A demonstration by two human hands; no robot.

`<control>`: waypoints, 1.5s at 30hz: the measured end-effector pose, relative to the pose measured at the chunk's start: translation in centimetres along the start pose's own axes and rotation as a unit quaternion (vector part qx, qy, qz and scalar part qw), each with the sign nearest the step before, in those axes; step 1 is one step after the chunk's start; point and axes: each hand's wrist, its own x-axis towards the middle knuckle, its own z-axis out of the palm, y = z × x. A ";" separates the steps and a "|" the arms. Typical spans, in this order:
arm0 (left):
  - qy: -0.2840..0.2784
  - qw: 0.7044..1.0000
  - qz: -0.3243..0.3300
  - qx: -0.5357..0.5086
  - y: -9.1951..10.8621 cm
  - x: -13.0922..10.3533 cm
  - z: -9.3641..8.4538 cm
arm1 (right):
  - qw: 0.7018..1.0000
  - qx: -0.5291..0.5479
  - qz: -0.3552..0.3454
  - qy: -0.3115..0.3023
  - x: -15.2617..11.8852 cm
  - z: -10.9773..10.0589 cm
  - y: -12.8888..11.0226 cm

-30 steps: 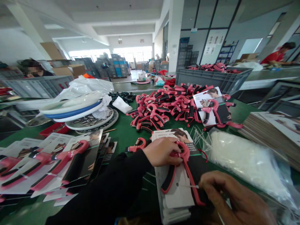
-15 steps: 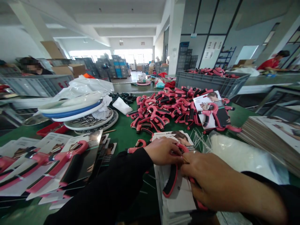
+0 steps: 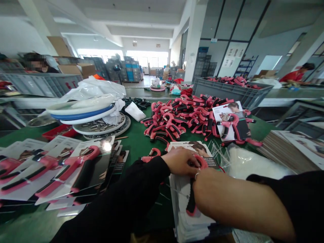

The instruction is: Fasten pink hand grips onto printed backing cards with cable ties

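A pink-and-black hand grip strengthener [image 3: 191,202] lies on a printed backing card [image 3: 179,211] atop a stack of cards in front of me. My left hand [image 3: 181,161] is closed on the strengthener's upper part, fingertips curled by its pink curved end. Against it, my right hand [image 3: 209,185] is closed, with a ring showing on one finger. Its fingertips are turned away, so what they pinch is hidden. A thin pale strip, apparently a cable tie, crosses the card left of the black handle. Loose white cable ties [image 3: 218,153] lie just beyond the stack.
Carded strengtheners [image 3: 68,172] overlap at left. Beyond my hands is a heap of loose strengtheners [image 3: 174,118], one carded piece [image 3: 229,123] leaning on it. At right are a card stack [image 3: 291,148] and plastic bag [image 3: 253,163]. Plates [image 3: 83,116] stand back left; a grey crate [image 3: 227,91] stands behind.
My right hand has rolled over, so its back and wrist now hide its fingers and one handle. My left hand stays on the strengthener. The whole view has shifted slightly.
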 end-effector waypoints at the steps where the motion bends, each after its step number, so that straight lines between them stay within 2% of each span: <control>1: 0.001 1.000 -0.002 -0.001 0.0 0.0 0.0 | 1.000 -0.003 -0.007 -0.002 0.0 0.2 -0.4; 4: 0.004 1.000 0.006 -0.004 -0.2 0.0 0.1 | 0.999 -0.002 -0.042 -0.029 0.4 0.4 -0.5; 7: 0.013 1.000 0.022 -0.010 -0.4 -0.1 0.3 | 0.998 0.011 -0.049 -0.036 0.3 0.1 1.2; 8: 0.023 0.999 0.025 -0.012 -0.4 -0.2 0.4 | 0.998 0.040 -0.032 -0.034 0.0 0.1 1.9; 10: 0.060 0.998 0.017 -0.015 -0.3 -0.6 0.6 | 0.989 0.138 0.047 -0.011 -1.5 0.0 2.8; 12: 0.103 0.995 0.003 -0.018 0.3 -1.3 0.6 | 0.961 0.236 0.143 0.032 -3.7 0.2 2.8; 14: 0.117 0.993 0.013 -0.003 1.4 -1.9 0.3 | 0.940 0.282 0.184 0.062 -6.2 0.7 2.0; 17: 0.057 0.994 0.064 0.064 3.5 -2.3 -0.2 | 0.943 0.268 0.169 0.106 -9.0 1.5 0.2; 20: -0.005 0.988 0.078 0.135 5.3 -1.7 -0.5 | 0.949 0.239 0.173 0.111 -9.5 1.9 -0.8; 23: -0.006 0.972 0.088 0.220 6.7 -0.8 0.1 | 0.937 0.268 0.207 0.085 -8.9 2.0 -0.7; 26: -0.003 0.953 0.084 0.290 7.9 -0.3 1.1 | 0.921 0.314 0.210 0.099 -8.4 2.3 -0.5; 30: -0.050 0.954 0.047 0.292 9.1 0.1 2.2 | 0.908 0.343 0.210 0.121 -8.7 3.0 -0.7; 34: -0.051 0.960 0.059 0.271 8.2 0.1 2.0 | 0.895 0.358 0.211 0.164 -9.2 3.4 -0.6; 36: -0.037 0.974 0.046 0.218 6.9 0.0 1.4 | 0.879 0.380 0.217 0.191 -9.3 3.5 -0.4; 40: 0.012 0.995 0.023 0.096 4.5 -0.3 0.7 | 0.843 0.427 0.266 0.188 -8.7 3.9 0.4; 42: 0.022 0.998 0.025 0.062 3.7 -0.3 0.9 | 0.842 0.409 0.275 0.218 -7.9 4.3 0.7; 45: 0.036 0.999 0.021 0.029 3.3 -0.1 1.2 | 0.856 0.338 0.248 0.303 -6.4 5.2 1.0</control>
